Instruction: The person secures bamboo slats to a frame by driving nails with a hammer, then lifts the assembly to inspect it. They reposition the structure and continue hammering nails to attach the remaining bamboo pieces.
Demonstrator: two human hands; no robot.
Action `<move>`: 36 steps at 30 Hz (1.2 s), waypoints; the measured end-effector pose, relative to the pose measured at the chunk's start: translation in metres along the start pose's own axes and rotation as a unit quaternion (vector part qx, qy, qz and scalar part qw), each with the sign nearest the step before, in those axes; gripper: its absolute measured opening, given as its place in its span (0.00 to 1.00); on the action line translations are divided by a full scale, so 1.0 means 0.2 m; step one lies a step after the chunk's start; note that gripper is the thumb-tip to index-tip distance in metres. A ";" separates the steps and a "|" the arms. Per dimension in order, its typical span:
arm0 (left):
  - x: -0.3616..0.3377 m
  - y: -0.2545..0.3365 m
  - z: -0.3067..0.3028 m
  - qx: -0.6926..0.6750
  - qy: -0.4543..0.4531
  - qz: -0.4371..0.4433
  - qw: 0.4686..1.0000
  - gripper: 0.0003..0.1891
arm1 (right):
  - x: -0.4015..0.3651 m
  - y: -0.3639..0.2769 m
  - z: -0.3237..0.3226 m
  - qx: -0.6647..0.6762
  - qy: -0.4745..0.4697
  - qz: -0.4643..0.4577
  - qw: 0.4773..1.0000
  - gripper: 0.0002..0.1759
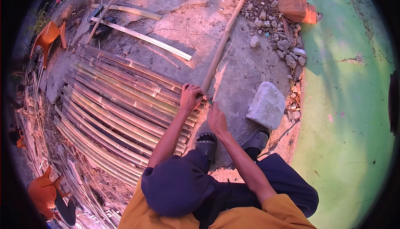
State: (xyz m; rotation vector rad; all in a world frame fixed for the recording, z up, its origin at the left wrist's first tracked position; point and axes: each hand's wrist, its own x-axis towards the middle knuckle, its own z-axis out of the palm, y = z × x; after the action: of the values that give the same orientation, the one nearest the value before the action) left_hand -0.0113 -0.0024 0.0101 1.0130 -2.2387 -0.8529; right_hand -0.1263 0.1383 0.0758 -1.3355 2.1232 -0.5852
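A panel of split bamboo slats (121, 104) lies on the ground at the left, its slats side by side. My left hand (191, 97) is closed at the panel's upper right corner, its fingers around something too small to make out. Just right of it, my right hand (217, 118) is wrapped round a thin tool (210, 102) with a greenish part, whose tip points at the left hand's fingers. A long wooden pole (225, 41) runs from beside my hands toward the top of the view.
A large stone block (267, 105) sits right of my feet, with rubble (285, 47) beyond it. Loose bamboo strips (143, 37) lie at the upper left. Orange chairs (46, 37) stand at the left. A person in orange (41, 193) is at the lower left. Green paving (341, 125) borders the right.
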 end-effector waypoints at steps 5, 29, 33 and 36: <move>-0.01 0.00 -0.01 -0.013 -0.010 -0.005 1.000 0.09 | 0.00 -0.08 -0.07 0.134 0.077 -0.043 0.987 0.10; -0.02 -0.06 -0.02 -0.002 -0.026 0.030 0.999 0.10 | 0.07 -0.05 -0.13 0.162 0.077 0.022 0.983 0.13; -0.03 -0.07 -0.03 -0.004 -0.043 0.025 0.999 0.09 | 0.03 0.07 -0.13 0.116 0.070 0.062 0.989 0.13; -0.02 -0.09 -0.02 -0.009 -0.042 0.020 0.999 0.09 | 0.00 0.15 -0.10 0.104 0.102 0.011 0.989 0.13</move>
State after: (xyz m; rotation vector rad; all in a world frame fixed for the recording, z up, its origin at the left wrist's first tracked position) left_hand 0.0015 -0.0084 -0.0012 0.9354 -2.3090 -0.9128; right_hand -0.1595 0.1522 0.0732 -1.1769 2.1624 -0.9421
